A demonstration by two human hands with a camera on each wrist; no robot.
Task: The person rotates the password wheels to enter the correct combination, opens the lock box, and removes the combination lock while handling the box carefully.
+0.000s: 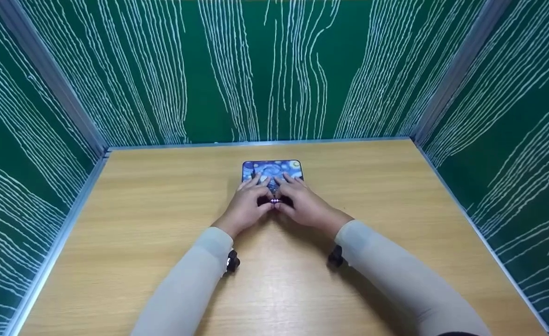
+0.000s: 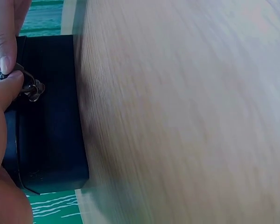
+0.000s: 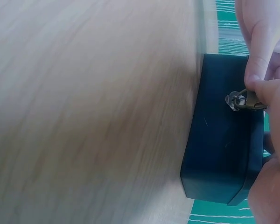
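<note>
A dark box with a swirling blue-and-yellow painted lid (image 1: 272,169) sits on the table; its plain front (image 2: 51,130) faces the person. From the metal hasp (image 3: 233,100) on that front hangs a small brass-toned padlock (image 3: 253,100), its shackle through the hasp. My left hand (image 1: 248,203) pinches the padlock with its thumb near the lower edge of the lid, other fingers spread over the painted top. Opposite it, my right hand (image 1: 304,203) also pinches the padlock, its fingers resting on the lid. Fingertips hide much of the padlock's body.
The wooden table (image 1: 171,186) extends around the box. Green panels with white wavy lines (image 1: 274,70) stand at the back and both sides, joined by grey metal posts (image 1: 461,70). A dark wrist camera (image 1: 232,261) sits under the left sleeve.
</note>
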